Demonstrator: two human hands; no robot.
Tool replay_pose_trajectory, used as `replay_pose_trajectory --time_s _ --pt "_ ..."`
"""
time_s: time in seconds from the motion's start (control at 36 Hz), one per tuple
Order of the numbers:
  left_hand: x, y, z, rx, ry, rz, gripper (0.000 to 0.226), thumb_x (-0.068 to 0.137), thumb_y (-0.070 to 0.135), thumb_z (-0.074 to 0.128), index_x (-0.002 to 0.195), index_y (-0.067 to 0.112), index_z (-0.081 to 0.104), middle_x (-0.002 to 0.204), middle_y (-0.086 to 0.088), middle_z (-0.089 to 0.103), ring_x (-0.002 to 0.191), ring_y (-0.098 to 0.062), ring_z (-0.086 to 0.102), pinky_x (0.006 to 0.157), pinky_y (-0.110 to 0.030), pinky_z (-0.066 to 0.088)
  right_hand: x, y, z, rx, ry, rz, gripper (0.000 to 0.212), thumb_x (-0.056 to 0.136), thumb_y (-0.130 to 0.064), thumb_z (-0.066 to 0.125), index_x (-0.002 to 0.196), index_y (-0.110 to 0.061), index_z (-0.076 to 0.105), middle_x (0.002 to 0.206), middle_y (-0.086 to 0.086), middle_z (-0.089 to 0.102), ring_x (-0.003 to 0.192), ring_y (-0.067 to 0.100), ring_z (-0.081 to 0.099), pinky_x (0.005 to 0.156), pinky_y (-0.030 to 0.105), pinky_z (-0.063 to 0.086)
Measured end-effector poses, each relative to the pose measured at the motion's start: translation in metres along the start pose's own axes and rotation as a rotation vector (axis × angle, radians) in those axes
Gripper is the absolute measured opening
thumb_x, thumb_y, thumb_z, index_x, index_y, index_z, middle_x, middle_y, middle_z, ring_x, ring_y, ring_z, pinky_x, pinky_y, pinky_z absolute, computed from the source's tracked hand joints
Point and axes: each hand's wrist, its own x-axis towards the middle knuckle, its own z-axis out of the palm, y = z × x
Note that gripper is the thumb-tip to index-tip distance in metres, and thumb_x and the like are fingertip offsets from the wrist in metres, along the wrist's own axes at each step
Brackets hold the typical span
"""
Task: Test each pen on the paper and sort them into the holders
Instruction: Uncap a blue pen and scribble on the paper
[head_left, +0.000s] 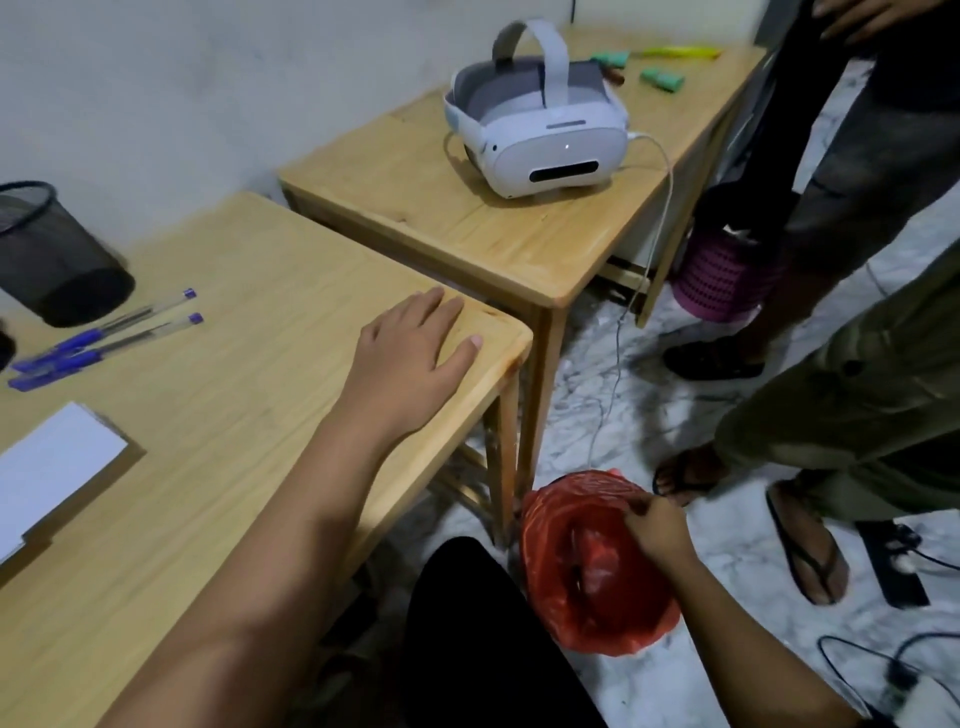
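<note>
Near tabletop (249, 395) fills frame left. Second tabletop (519, 228) at 1 o'clock, carries white headset (540, 135). Red bag-lined bin (592, 566) on floor at 5 o'clock. Black mesh holder (52, 254) at 10 o'clock, upright. Paper (52, 462) at 9 o'clock. Left hand (410, 364) flat on near tabletop corner, fingers loosely together, holding nothing. Right hand (657, 527) fingers pinch bag rim. Three blue pens (104, 338) just beside holder.

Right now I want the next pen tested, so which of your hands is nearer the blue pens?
Left. The left hand lies flat on the table right of the blue pens; the right hand is down at the red bag.
</note>
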Motion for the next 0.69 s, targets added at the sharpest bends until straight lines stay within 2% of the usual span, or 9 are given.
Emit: replay_pose_trajectory --time_s 0.14,0.25,0.36,0.42,0.5,0.58,0.64,0.69 --pt "-0.004 0.003 -0.003 -0.01 -0.006 -0.002 0.054 0.097 0.048 0.028 0.147 0.026 0.026 0.156 0.003 0.021 0.144 -0.017 0.016 0.116 -0.041 0.012 -0.011 -0.02 -0.036 -0.004 0.028 -0.04 0.035 0.087 -0.01 0.056 0.119 0.003 0.06 0.117 0.025 0.064 0.113 0.036 0.058 0.094 0.034 0.042" --pt "-0.008 0.004 -0.007 -0.015 -0.031 0.0 0.056 0.098 0.048 0.028 0.147 0.023 0.026 0.157 0.0 0.021 0.145 -0.019 0.016 0.118 -0.041 0.014 -0.028 -0.044 -0.067 -0.012 0.063 -0.085 0.04 0.092 -0.014 0.051 0.128 0.003 0.053 0.106 0.024 0.065 0.103 0.033 0.059 0.093 0.04 0.044" --pt "-0.018 0.003 -0.02 -0.005 -0.098 -0.001 0.056 0.098 0.048 0.029 0.146 0.02 0.029 0.157 -0.002 0.021 0.144 -0.021 0.019 0.117 -0.042 0.02 -0.05 -0.073 -0.098 -0.069 0.151 -0.169 0.038 0.093 -0.015 0.048 0.126 0.004 0.053 0.123 0.026 0.059 0.115 0.038 0.053 0.094 0.039 0.042" --pt "-0.027 0.002 -0.032 -0.021 -0.083 -0.015 0.055 0.097 0.048 0.031 0.143 0.018 0.035 0.155 -0.003 0.026 0.141 -0.022 0.026 0.115 -0.042 0.026 -0.062 -0.089 -0.112 -0.066 0.191 -0.21 0.036 0.092 -0.014 0.049 0.123 0.003 0.056 0.123 0.024 0.06 0.118 0.038 0.052 0.096 0.038 0.041" --pt "-0.041 -0.007 -0.056 -0.018 -0.038 -0.052 0.056 0.097 0.047 0.034 0.144 0.016 0.033 0.154 -0.004 0.028 0.141 -0.023 0.027 0.114 -0.04 0.026 -0.081 -0.118 -0.129 -0.035 0.241 -0.277 0.035 0.091 -0.013 0.05 0.123 0.001 0.057 0.116 0.025 0.063 0.11 0.036 0.057 0.087 0.033 0.043" --pt "-0.057 -0.027 -0.083 0.009 0.009 -0.069 0.058 0.097 0.048 0.032 0.145 0.015 0.032 0.154 -0.005 0.029 0.14 -0.023 0.027 0.111 -0.04 0.027 -0.101 -0.152 -0.139 -0.023 0.278 -0.353 0.036 0.091 -0.014 0.05 0.122 0.001 0.057 0.108 0.026 0.065 0.097 0.035 0.062 0.085 0.04 0.049" --pt "-0.07 -0.045 -0.099 0.014 0.052 -0.096 0.058 0.097 0.047 0.032 0.144 0.013 0.033 0.153 -0.005 0.031 0.14 -0.023 0.028 0.11 -0.039 0.028 -0.113 -0.177 -0.141 -0.021 0.289 -0.43 0.032 0.09 -0.016 0.05 0.117 -0.004 0.063 0.099 0.021 0.068 0.082 0.033 0.065 0.074 0.044 0.056" --pt "-0.083 -0.066 -0.113 0.028 0.091 -0.135 0.058 0.097 0.047 0.033 0.143 0.012 0.034 0.152 -0.006 0.031 0.14 -0.023 0.028 0.11 -0.038 0.027 -0.123 -0.202 -0.139 -0.015 0.26 -0.506 0.029 0.09 -0.017 0.051 0.115 -0.009 0.064 0.104 0.016 0.067 0.087 0.032 0.064 0.075 0.044 0.056"
